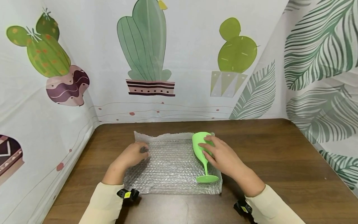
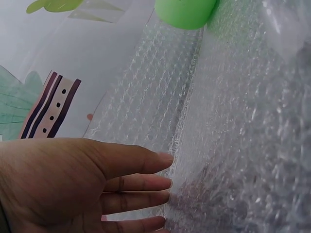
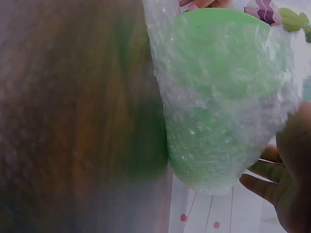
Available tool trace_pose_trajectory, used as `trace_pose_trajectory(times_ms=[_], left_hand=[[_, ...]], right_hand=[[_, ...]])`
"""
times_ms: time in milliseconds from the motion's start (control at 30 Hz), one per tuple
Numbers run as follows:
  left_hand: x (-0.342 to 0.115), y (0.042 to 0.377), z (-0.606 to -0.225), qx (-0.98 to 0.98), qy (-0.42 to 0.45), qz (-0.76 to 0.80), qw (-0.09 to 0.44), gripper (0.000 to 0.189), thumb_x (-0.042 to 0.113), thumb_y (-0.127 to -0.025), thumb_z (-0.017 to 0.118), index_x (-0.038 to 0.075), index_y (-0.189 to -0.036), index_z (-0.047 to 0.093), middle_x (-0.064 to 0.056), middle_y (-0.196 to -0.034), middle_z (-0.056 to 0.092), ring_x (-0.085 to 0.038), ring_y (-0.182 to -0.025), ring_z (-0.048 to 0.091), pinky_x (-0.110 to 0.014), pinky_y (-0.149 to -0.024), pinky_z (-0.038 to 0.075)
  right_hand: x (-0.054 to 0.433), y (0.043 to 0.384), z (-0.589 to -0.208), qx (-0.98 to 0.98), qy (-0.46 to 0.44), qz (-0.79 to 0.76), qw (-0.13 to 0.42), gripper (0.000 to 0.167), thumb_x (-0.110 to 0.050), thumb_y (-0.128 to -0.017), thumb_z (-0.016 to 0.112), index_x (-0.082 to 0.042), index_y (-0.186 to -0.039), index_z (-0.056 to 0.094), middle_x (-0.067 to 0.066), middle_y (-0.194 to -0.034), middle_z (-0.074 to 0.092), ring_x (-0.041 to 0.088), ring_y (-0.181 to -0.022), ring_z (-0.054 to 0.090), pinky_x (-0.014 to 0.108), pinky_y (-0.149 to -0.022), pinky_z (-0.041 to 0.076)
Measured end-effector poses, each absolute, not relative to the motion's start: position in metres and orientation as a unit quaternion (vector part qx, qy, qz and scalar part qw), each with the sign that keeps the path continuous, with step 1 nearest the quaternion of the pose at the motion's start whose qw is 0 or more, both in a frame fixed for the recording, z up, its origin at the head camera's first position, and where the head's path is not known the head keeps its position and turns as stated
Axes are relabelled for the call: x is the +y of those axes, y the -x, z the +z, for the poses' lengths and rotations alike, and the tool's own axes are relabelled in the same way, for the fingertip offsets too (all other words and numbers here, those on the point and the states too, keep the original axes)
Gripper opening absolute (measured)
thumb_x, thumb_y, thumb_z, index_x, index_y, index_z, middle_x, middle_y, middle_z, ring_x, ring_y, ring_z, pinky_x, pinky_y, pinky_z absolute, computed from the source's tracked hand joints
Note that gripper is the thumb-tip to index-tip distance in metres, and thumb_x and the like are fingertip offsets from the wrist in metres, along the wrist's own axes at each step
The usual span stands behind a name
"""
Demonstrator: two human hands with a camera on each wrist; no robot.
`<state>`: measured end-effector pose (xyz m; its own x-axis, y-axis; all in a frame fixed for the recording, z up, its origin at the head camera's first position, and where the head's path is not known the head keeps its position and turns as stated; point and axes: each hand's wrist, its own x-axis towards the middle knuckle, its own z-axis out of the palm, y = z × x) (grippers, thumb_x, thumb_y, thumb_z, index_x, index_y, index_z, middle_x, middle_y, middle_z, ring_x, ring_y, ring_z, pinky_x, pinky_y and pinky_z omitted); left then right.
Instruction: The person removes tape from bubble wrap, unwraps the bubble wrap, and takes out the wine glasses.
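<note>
A bright green plastic goblet (image 1: 199, 149) lies on its side near the right end of a sheet of clear bubble wrap (image 1: 167, 165), its foot towards me. My right hand (image 1: 223, 155) rests its fingers on the bowl. In the right wrist view bubble wrap (image 3: 214, 141) covers much of the goblet (image 3: 223, 24), and the fingers (image 3: 262, 184) lie beside it, fairly straight. My left hand (image 1: 134, 155) is at the sheet's left side. Its thumb and fingertips touch the bubble wrap (image 2: 243, 145) in the left wrist view, fingers loosely extended.
The sheet lies on a dark brown wooden table (image 1: 265, 149). Behind and to both sides hangs a white cloth (image 1: 190, 62) printed with cacti and leaves. Black straps with small devices (image 1: 130, 194) are on both wrists.
</note>
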<state>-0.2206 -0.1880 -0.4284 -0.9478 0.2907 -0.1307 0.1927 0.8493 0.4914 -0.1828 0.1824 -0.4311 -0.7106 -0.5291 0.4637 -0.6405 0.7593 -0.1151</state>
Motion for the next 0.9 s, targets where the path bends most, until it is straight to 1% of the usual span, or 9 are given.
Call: trace_pose_trajectory(times_ms=[133, 333, 533, 633, 900], left_hand=[[-0.1891, 0.221, -0.428, 0.956, -0.125, 0.246, 0.1, 0.031, 0.015, -0.096, 0.064, -0.001, -0.123, 0.066, -0.025, -0.139, 0.059, -0.045, -0.134, 0.051, -0.06, -0.109, 0.043], [-0.1917, 0.2219, -0.4272, 0.956, -0.122, 0.248, 0.102, 0.029, 0.016, -0.096, 0.064, 0.0, -0.12, 0.067, -0.024, -0.136, 0.061, -0.045, -0.131, 0.053, -0.059, -0.107, 0.044], [-0.195, 0.2222, -0.4282, 0.956, -0.114, 0.247, 0.108, 0.029, 0.016, -0.096, 0.063, 0.001, -0.121, 0.067, -0.023, -0.137, 0.061, -0.045, -0.131, 0.054, -0.059, -0.106, 0.045], [-0.1963, 0.2227, -0.4284, 0.956, -0.116, 0.247, 0.106, 0.029, 0.016, -0.096, 0.063, 0.0, -0.12, 0.067, -0.023, -0.135, 0.062, -0.045, -0.13, 0.054, -0.059, -0.106, 0.045], [-0.1973, 0.2232, -0.427, 0.957, -0.108, 0.247, 0.108, 0.029, 0.017, -0.097, 0.064, 0.0, -0.121, 0.067, -0.026, -0.141, 0.058, -0.047, -0.133, 0.051, -0.061, -0.106, 0.044]], right_hand=[[0.1822, 0.1828, -0.4319, -0.914, -0.321, 0.136, 0.208, 0.032, -0.021, -0.093, 0.073, -0.012, -0.124, 0.072, 0.018, -0.135, 0.06, 0.034, -0.125, 0.06, 0.052, -0.103, 0.051], [0.1828, 0.1836, -0.4338, -0.911, -0.331, 0.142, 0.202, 0.033, -0.019, -0.093, 0.073, -0.009, -0.124, 0.07, 0.014, -0.142, 0.059, 0.031, -0.134, 0.055, 0.052, -0.105, 0.05], [0.1825, 0.1826, -0.431, -0.919, -0.319, 0.135, 0.186, 0.032, -0.02, -0.095, 0.07, -0.013, -0.126, 0.07, 0.015, -0.139, 0.06, 0.034, -0.132, 0.056, 0.054, -0.108, 0.047], [0.1821, 0.1826, -0.4302, -0.921, -0.318, 0.129, 0.184, 0.032, -0.02, -0.095, 0.071, -0.015, -0.126, 0.071, 0.016, -0.138, 0.059, 0.035, -0.129, 0.057, 0.056, -0.108, 0.047], [0.1824, 0.1836, -0.4312, -0.91, -0.337, 0.139, 0.196, 0.032, -0.02, -0.094, 0.071, -0.009, -0.124, 0.07, 0.013, -0.141, 0.061, 0.033, -0.136, 0.054, 0.053, -0.11, 0.046]])
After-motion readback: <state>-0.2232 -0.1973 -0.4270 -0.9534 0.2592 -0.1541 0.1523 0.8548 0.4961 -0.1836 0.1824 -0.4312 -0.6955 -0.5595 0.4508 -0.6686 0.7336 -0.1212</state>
